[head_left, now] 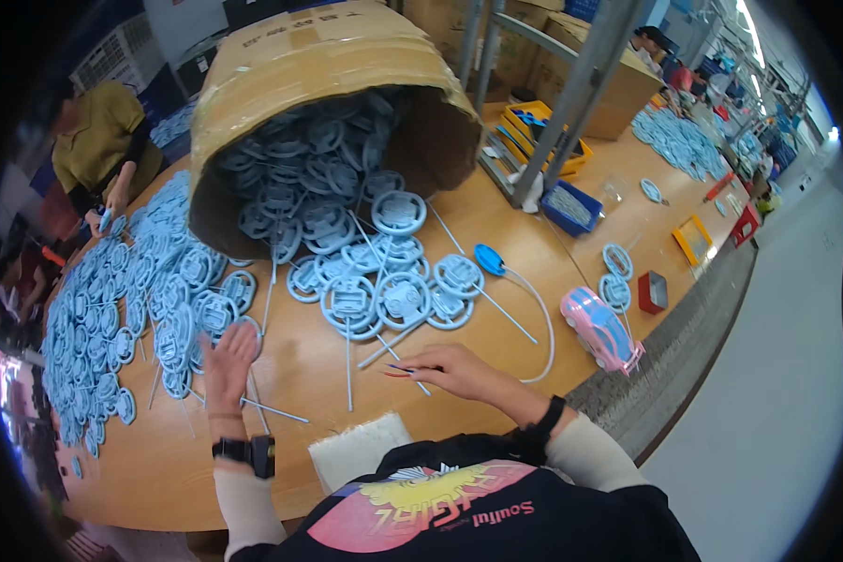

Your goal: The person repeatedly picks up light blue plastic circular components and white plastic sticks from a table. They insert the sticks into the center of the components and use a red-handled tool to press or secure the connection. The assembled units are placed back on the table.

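My left hand (pixel 229 370) is open, fingers stretched upward, beside the left-hand pile of light blue toy steering wheels (pixel 173 281). It seems to hold nothing. My right hand (pixel 454 371) is closed on a small pointed tool (pixel 401 372) with two slim prongs, one of them reddish; its exact kind is hard to make out. Just beyond that hand lies a loose group of blue toy steering wheels (pixel 403 298) on long thin blue rods. They spill from a tipped cardboard box (pixel 332 56) filled with more of them.
To the right stand a pink toy car (pixel 601 328), a blue tray (pixel 571 208), a red box (pixel 653 292) and a metal post (pixel 581 103). A white hose (pixel 546 328) curves across the table. A white pad (pixel 358 448) lies nearest me. Someone else (pixel 103 140) works at far left.
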Motion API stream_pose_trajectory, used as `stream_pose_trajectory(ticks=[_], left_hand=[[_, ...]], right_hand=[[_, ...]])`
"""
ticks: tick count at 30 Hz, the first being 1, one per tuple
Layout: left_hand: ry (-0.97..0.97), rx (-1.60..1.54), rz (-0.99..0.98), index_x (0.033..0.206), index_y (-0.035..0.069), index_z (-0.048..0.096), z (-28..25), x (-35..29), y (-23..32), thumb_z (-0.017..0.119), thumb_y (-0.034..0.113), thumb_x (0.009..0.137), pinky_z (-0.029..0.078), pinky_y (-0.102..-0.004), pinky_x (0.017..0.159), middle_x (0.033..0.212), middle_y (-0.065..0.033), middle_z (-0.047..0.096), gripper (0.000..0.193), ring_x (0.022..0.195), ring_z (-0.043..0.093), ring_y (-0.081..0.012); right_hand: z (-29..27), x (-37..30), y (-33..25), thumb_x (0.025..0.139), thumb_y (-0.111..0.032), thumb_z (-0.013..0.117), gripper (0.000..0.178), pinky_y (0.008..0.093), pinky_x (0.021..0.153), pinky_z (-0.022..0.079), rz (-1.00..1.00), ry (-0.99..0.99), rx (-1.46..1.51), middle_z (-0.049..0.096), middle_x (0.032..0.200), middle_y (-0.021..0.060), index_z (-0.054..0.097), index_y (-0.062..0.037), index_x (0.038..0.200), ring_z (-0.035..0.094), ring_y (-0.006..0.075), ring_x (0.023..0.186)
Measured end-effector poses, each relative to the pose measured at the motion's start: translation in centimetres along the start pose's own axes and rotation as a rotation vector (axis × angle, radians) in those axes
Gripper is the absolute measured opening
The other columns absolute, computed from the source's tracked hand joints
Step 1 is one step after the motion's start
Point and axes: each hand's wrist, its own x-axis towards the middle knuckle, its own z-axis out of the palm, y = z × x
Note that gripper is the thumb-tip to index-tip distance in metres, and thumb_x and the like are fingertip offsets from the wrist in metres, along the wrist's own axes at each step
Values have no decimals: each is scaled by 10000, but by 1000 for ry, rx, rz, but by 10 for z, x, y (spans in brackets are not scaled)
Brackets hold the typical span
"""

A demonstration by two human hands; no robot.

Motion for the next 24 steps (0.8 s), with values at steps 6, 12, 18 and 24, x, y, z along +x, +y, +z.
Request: stream_pose_trajectory(ticks=[6, 12, 18, 24], left_hand=[[-43, 1101, 132, 1034, 3, 581, 100, 151, -26, 504, 353, 870, 486, -357, 734, 948, -126, 635, 394, 882, 612, -255], [172, 1895, 588, 1216, 41, 438, 144, 281, -99, 552, 266, 812, 477, -456, 763, 1027, -181, 606, 476, 925, 575, -387], [246, 1761, 377, 1212, 35, 427, 159, 310, -101, 596, 225, 779, 467, -445, 826, 1080, -215, 576, 502, 991, 557, -377], [179, 1501, 241, 1091, -4, 528, 128, 334, -84, 645, 182, 736, 506, -399, 722, 972, -198, 617, 417, 864, 614, -320]], right_hand=[[-2, -12, -5, 832, -155, 578, 293, 296, 645, 430, 180, -4, 35, 575, 744, 94, 612, -138, 1123, 544, 203, 684], [0, -24, 8, 828, -127, 589, 313, 270, 618, 413, 151, 151, 68, 543, 713, 69, 607, -149, 1139, 506, 167, 644], [4, -44, 4, 830, -126, 597, 309, 256, 613, 417, 269, 244, 84, 541, 719, 64, 606, -130, 1139, 510, 156, 655], [4, -33, 9, 832, -112, 591, 309, 260, 624, 418, 250, 239, 146, 544, 721, 71, 600, -108, 1142, 514, 158, 668]])
